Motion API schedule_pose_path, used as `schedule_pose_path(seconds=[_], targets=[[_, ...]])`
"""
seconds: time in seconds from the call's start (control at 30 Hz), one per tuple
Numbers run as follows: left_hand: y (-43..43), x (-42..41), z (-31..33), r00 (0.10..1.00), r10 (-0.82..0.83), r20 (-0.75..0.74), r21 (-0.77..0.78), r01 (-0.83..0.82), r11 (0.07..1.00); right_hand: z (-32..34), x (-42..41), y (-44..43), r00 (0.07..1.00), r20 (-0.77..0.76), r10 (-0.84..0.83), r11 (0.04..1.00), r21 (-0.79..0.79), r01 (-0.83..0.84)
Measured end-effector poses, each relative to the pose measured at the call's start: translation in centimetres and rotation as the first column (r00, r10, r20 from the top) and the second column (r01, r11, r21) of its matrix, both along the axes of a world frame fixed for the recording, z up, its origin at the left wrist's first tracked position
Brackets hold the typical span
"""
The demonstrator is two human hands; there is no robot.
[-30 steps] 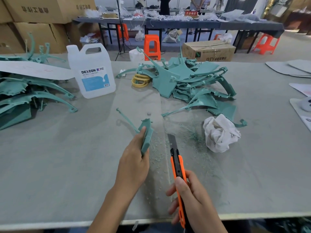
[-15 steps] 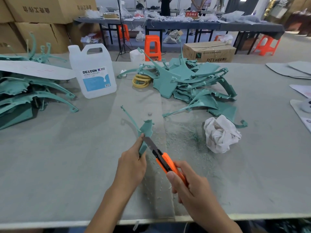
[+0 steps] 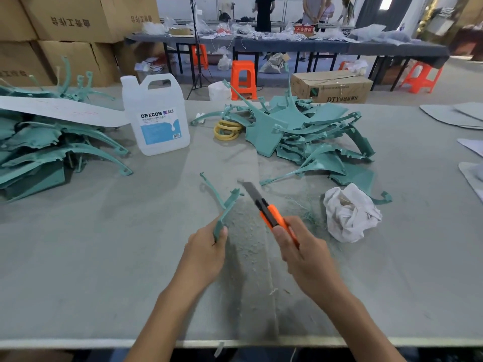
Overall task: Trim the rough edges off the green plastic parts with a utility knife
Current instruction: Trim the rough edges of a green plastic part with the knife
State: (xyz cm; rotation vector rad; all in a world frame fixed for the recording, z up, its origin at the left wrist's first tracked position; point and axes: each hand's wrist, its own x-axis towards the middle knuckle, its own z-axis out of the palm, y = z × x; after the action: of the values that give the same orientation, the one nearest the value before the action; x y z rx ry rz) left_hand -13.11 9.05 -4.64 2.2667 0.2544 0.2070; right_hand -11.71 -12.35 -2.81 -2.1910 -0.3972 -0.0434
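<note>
The left hand (image 3: 206, 253) pinches the lower end of a slim green plastic part (image 3: 226, 209), long axis toward 1 o'clock over the grey desk (image 3: 104, 257). The right hand (image 3: 307, 257), fingers (image 3: 283, 237) curled round the orange utility knife (image 3: 273, 218), holds its blade (image 3: 250, 191) at the part's 3 o'clock, apart.

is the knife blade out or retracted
Out: a long grey blade sticks past the orange body of the utility knife held in the right hand.
</note>
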Motion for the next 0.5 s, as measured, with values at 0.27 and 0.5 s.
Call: schedule_pose_path(seconds=[0.27,0.5], targets=[[0.1,-0.3,0.5,1.0,-0.017,0.016,-0.013,0.018,1.0,0.4,0.3,1.0,1.0,0.023,0.013,0.999,0.033,-0.014],[0.3,-0.4,0.1,0.999,-0.019,0.04,-0.029,0.021,0.999,0.1,1.0,0.8,1.0,0.025,-0.015,0.999,-0.038,0.016]])
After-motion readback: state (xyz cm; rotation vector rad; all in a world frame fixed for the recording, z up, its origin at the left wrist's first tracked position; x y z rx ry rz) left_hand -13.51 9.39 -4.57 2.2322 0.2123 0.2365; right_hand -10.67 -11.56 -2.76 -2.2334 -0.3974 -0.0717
